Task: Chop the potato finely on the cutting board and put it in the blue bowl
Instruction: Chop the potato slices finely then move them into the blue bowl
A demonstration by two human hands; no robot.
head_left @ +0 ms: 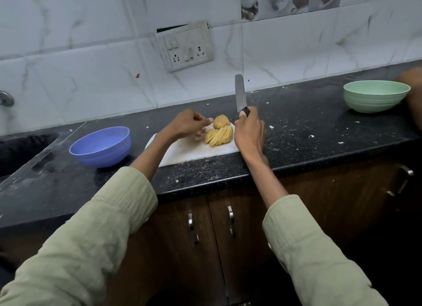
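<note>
Head view: potato (220,130) partly sliced on the white cutting board (182,150), blue bowl (101,146) just left on the dark tabletop (296,127).
Right hand (250,132) grips the knife (241,95), blade up; left hand (188,125), fingers loosely curled, holds nothing beside the potato. A green bowl (374,95) stands far right, a sink (18,150) is cut off left.

Speckled black stone counter (296,132) is gleaming glossy; the blue bowl (100,147) and white cutting board (182,151) are looking matt plastic.

White marble-veined wall tiles (91,54) carry a grimy switch-and-socket plate (185,46). Below the speckled black table (296,132), dark wooden cabinet doors (178,237) bear metal handles (231,221).
</note>
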